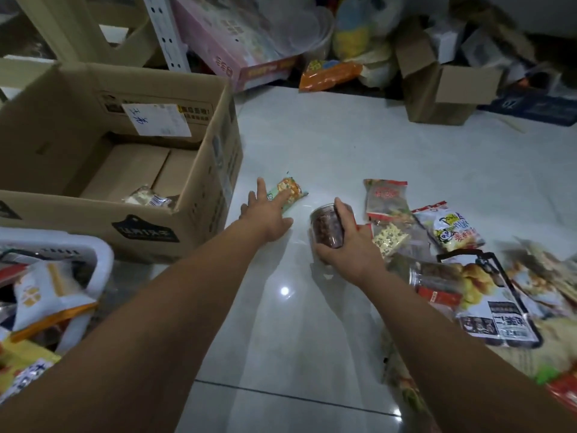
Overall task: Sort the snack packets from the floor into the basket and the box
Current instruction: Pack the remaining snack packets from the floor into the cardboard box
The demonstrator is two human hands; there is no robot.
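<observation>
Nearest, at lower left, one white basket stands on the tiled floor, heaped with packets. Two bare forearms stretch forward over the tiles, side by side. At lower right lies a pile of snack packets. One large black-framed packet sits on top, with a second jar on its side just beside it. The packets toward the right edge are blurred, perhaps four or five of them.

Further on, the right hand has its grip wrapped round one clear jar of dark brown pieces, held tipped on its side. The left hand is palm down, its fingers straight and spread and its grip released. Its forefinger lies across one green packet, which rests on the floor between the jar and the cardboard box.

Just right of the jar lie three more packets: one red-topped packet, one panda-printed packet and one small clear packet. The single large box stands open beyond the basket, with one small packet on its bottom.

Farthest, along the cluttered edge, are one orange packet, one pink box and one small open carton.
</observation>
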